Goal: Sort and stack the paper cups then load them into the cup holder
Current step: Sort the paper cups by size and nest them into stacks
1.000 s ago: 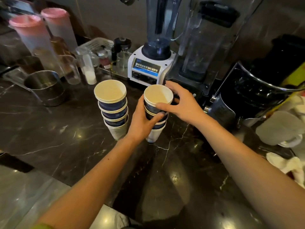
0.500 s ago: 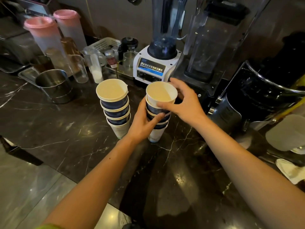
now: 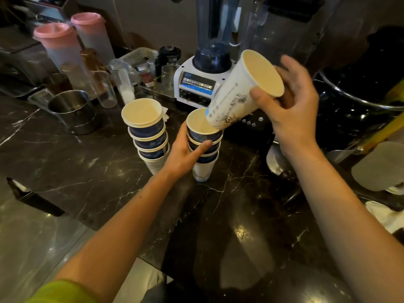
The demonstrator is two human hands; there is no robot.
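Two stacks of paper cups stand on the dark marble counter. The left stack [image 3: 148, 136] stands alone, blue bands showing under cream rims. My left hand [image 3: 185, 152] grips the right stack [image 3: 204, 149] around its upper cups. My right hand [image 3: 290, 106] holds a single white paper cup [image 3: 238, 95] by its rim, tilted, mouth towards me. Its base dips into the mouth of the right stack's top cup. No cup holder can be made out.
Behind the stacks stands a white blender [image 3: 203, 82]. A steel pot [image 3: 72, 110], clear glasses and two pink-lidded jugs [image 3: 65, 47] crowd the back left. A large black machine [image 3: 360, 97] fills the right. The counter's front edge [image 3: 91, 224] runs diagonally at lower left.
My right hand has pulled the top cup up out of the right stack and tilted it to the right. My left hand stays on the stack. The camera view shifted slightly.
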